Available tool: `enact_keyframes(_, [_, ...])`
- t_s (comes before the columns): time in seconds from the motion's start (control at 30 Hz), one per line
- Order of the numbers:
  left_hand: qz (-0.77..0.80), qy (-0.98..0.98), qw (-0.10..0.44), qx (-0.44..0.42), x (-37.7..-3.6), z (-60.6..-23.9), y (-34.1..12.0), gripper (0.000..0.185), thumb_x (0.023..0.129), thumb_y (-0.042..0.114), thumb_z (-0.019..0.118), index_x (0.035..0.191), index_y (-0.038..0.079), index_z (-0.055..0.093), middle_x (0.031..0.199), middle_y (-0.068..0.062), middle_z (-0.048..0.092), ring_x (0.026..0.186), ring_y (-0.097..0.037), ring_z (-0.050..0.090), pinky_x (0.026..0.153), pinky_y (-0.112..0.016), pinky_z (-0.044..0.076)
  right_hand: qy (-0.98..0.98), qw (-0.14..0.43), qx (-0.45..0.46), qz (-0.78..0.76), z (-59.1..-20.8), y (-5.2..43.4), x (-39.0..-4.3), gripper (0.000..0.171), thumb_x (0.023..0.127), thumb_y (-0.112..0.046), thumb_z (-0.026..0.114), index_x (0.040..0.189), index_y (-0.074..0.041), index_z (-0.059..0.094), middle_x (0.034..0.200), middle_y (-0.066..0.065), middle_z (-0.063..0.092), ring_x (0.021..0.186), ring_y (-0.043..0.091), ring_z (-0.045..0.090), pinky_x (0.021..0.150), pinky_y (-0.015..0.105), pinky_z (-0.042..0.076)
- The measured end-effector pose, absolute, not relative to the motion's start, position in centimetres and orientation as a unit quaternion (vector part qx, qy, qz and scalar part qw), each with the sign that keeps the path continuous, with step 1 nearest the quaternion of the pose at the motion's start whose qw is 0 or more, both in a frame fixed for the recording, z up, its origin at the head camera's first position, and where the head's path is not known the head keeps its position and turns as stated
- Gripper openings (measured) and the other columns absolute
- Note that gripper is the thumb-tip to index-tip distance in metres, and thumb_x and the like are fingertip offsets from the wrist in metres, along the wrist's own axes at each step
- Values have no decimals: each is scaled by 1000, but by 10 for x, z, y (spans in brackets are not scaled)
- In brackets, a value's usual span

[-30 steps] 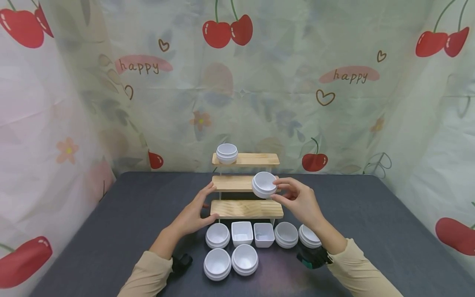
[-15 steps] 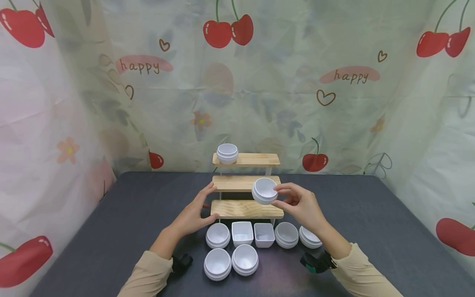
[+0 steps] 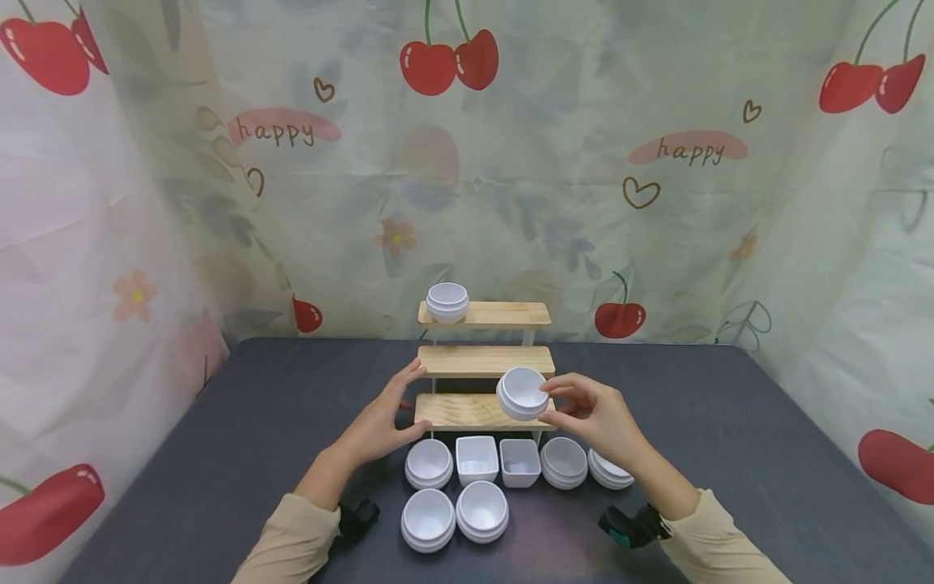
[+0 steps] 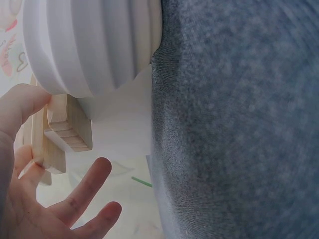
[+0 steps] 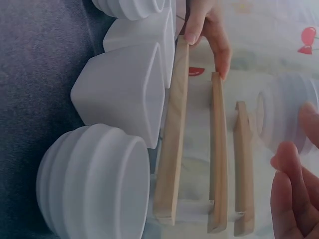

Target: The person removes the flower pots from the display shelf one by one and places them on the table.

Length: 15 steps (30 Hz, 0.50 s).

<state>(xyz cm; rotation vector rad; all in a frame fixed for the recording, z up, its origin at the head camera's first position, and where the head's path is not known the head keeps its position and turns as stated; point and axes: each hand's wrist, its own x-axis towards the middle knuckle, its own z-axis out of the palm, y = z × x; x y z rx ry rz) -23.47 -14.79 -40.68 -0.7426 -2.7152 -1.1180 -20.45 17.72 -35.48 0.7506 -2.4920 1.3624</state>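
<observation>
Left hand [image 3: 383, 418]: fingers curled round the left end of the wooden stepped shelf [image 3: 485, 361], thumb at the lowest board, fingertips up at the middle board. It grasps the shelf end; the left wrist view confirms fingers against the board ends.

Just below and right of the left hand, on the dark grey counter [image 3: 219, 454]: a row of white dishes. Round ribbed bowl [image 3: 428, 463] closest to this hand, then two square cups [image 3: 477, 459], then round ones toward the right hand. In front of that row, nearer the person, two more round bowls [image 3: 455, 515] side by side.

Up and away from the left hand, on the top board's left end: one round ribbed bowl [image 3: 447, 302], upright.

Right hand [image 3: 594, 414]: fingers and thumb pinch the rim of a white ribbed bowl [image 3: 522, 393], held on its left side. The bowl is tilted, mouth partly toward the camera, at the right end of the lowest board; cannot tell whether it touches the wood. In the right wrist view this bowl appears blurred beyond the three board edges.

Below the right hand: a round bowl and a stack of flat white lids [image 3: 609, 469] on the counter.
</observation>
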Motion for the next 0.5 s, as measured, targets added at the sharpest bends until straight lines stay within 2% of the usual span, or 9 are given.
enact_keyframes(0.2, [-370,-894,55,-246,-235,-407,-148,78,84,16,69,147,14,22,157,-10,15,110,-32,59,91,-47,51,-845,90,268,455,-358,180,-201,33,76,-11,75,107,-12,64,99,12,71,66,2,62,60,22,54])
enact_keyframes(0.5, [-368,-896,57,-242,-235,-407,-148,79,84,17,70,147,15,23,157,-9,16,107,-31,61,91,-47,51,-821,80,317,469,-368,186,-198,30,77,-9,74,105,-8,64,96,10,66,72,1,63,59,22,53])
